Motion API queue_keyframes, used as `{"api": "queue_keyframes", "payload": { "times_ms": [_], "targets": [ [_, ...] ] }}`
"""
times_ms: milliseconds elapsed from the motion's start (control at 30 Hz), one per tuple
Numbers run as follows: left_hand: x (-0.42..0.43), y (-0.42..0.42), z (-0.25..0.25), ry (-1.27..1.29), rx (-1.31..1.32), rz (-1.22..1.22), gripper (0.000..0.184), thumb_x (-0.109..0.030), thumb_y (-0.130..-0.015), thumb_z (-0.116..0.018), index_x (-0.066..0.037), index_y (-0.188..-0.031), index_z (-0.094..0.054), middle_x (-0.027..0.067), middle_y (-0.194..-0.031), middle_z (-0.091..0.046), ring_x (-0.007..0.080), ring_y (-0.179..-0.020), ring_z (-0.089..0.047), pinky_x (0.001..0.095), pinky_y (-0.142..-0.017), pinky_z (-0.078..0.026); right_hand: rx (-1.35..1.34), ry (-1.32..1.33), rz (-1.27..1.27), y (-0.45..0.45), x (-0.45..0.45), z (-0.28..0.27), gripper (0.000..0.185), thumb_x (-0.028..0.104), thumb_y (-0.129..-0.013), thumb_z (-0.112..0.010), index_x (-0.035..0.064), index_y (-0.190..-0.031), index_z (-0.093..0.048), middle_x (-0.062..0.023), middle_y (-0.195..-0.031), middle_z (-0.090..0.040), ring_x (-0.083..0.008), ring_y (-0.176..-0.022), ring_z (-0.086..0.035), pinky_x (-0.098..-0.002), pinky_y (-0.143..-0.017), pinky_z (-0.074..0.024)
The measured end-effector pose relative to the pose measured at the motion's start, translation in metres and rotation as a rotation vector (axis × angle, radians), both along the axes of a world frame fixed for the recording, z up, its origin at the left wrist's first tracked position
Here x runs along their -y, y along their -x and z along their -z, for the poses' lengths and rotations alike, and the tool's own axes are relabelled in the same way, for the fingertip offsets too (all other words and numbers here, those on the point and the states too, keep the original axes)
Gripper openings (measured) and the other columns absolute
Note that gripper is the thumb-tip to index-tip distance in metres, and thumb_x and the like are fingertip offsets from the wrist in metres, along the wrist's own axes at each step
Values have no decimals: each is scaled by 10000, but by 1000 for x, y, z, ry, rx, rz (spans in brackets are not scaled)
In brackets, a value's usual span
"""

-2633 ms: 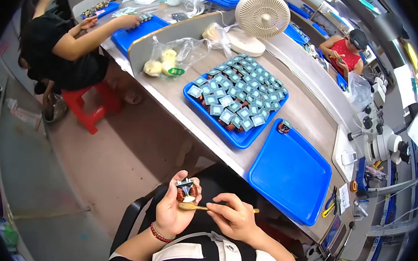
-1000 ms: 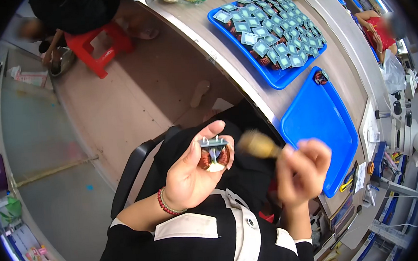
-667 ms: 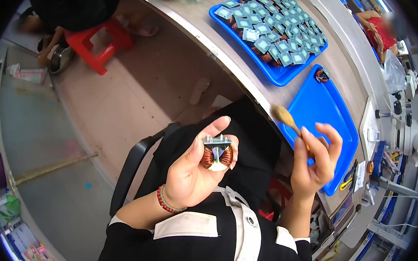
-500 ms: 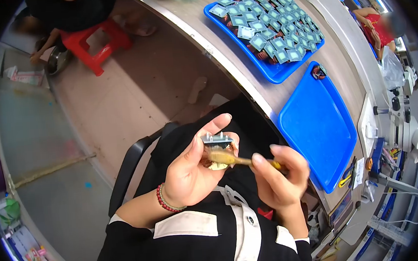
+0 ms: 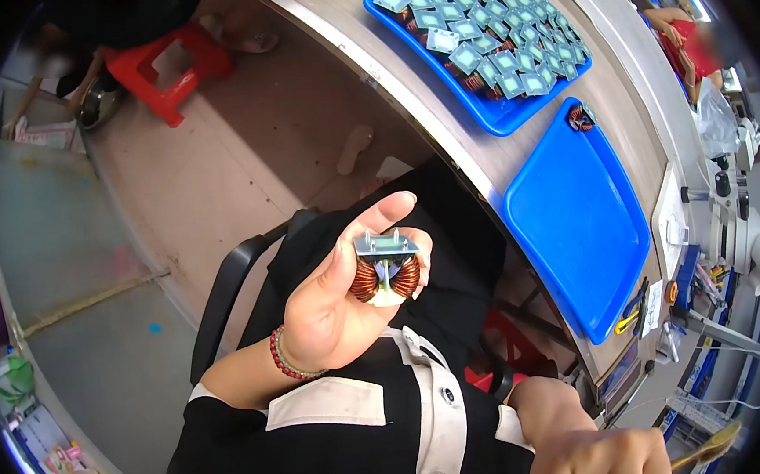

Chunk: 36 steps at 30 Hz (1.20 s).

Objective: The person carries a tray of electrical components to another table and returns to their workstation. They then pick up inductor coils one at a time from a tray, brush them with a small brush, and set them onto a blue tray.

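In the middle of the head view, my left hand (image 5: 328, 315) has its fingers wrapped round a copper-wound toroidal coil (image 5: 367, 279). A square plate with metal pins is fixed across the coil's top and faces up; something pale shows at its lower edge. Low on the right, my right hand (image 5: 602, 455) is closed round the wooden handle of a brush. The brush's bristle head (image 5: 719, 444) sticks out past the knuckles to the right, apart from the coil. Part of the handle shows at the bottom edge.
On the bench, one blue tray (image 5: 503, 125) holds many similar coils with square plates. A second blue tray (image 5: 574, 232) has one coil (image 5: 581, 118) in its far corner. Yellow-handled cutters (image 5: 628, 319) lie beside it. A red stool (image 5: 166, 80) and other people are further off.
My right hand has drawn the brush away from the coil, down and to the right. The coil in my left hand now shows its windings and has shifted slightly left.
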<state>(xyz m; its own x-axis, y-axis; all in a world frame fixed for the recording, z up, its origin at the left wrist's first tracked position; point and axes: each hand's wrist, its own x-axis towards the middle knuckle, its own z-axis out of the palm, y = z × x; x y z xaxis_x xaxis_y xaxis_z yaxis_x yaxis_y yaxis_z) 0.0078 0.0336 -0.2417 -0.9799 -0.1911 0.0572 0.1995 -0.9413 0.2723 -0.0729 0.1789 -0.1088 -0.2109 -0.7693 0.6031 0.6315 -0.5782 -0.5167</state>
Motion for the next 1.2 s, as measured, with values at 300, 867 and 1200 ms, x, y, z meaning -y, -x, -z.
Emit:
{"api": "queue_keyframes", "payload": {
  "times_ms": [300,867,1200],
  "targets": [
    [-1,1,0,-5,12,11,504,-353,-909,-363,-65,-1312,-269,153,-1031,-458,206,-915,-454,309,-829,-366,52,107,-11,-3,3,3,464,269,-933,-340,-4,-624,-553,9,-486,-319,-104,-368,-357,-559,-820,-433],
    [5,-1,-4,-139,103,37,436,-331,-922,-341,-92,-1283,-287,151,-1096,-408,224,-999,-438,334,-900,-359,-1264,-914,1424,13,-3,85,300,208,-760,-644,45,-1010,-618,-93,-916,-472,-131,-642,-444,-230,-521,-357],
    [10,-1,-3,-73,122,91,457,-312,-920,-357,-36,-1279,-291,169,-1136,-424,261,-1052,-455,334,-897,-385,-1252,-962,1677,40,-3,96,213,15,-694,-682,55,-903,-665,-105,-948,-500,-108,-508,-417,-221,-460,-343]
  ]
}}
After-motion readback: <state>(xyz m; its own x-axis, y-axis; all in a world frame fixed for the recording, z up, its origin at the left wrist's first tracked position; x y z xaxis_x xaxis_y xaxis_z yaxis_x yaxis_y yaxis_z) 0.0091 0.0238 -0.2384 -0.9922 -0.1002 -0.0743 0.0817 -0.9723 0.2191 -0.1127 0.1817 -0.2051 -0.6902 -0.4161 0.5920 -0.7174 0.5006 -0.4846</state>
